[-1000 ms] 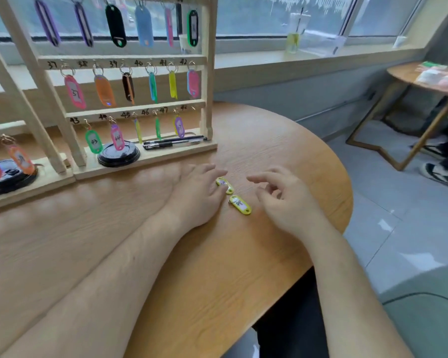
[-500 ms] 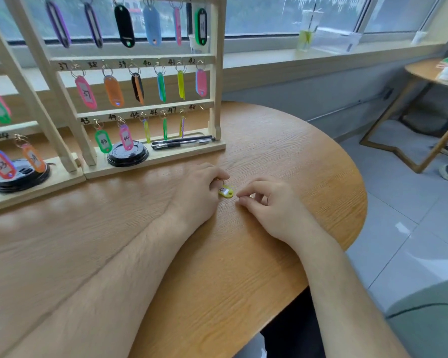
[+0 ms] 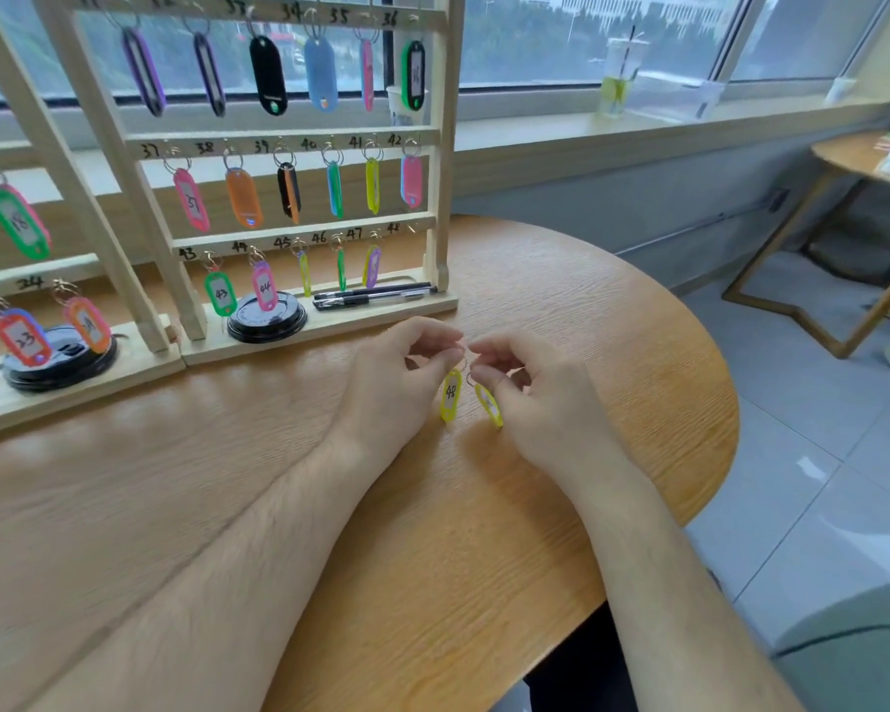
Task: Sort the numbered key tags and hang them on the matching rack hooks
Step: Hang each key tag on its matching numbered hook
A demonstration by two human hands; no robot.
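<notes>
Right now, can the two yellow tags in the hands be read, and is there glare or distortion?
Head view: yellow tag 48 in the left hand reads clearly; the second yellow tag in the right hand is unreadable; window glare streaks the table; the rack leans from wide-angle distortion.

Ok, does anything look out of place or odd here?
Nothing damaged or spilled. Hook 48 on the rack is bare; its yellow tag 48 hangs from the left hand, beside a second yellow tag pinched by the right hand.

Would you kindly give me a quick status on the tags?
Left hand pinches yellow tag 48. Right hand pinches second yellow tag. Hook 48 free.
</notes>
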